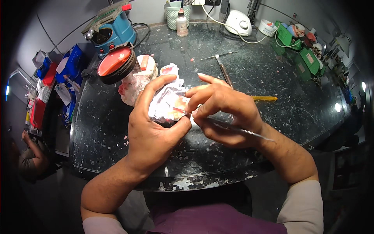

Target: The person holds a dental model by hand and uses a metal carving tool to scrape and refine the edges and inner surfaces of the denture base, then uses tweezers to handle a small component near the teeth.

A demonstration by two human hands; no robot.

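Observation:
My left hand (150,126) is wrapped round a white, lumpy dental cast (160,106), its thumb along the near edge and its fingers over the far side. Pink and yellowish material shows on the side of the cast facing my right hand. My right hand (230,111) pinches a thin metal dental carver (249,132) like a pen. The carver's tip end reaches the cast beside my left thumb, while its other end sticks out past my right wrist. The exact contact at the tip is partly hidden by my fingers.
Beyond my left hand are a round pan of red wax (113,64) and a stone-like lump (134,84). Past my right hand lie a brown-handled tool (224,72) and a yellow-handled one (265,98). A blue machine (122,33), bottle (182,25) and green bins (311,60) line the back.

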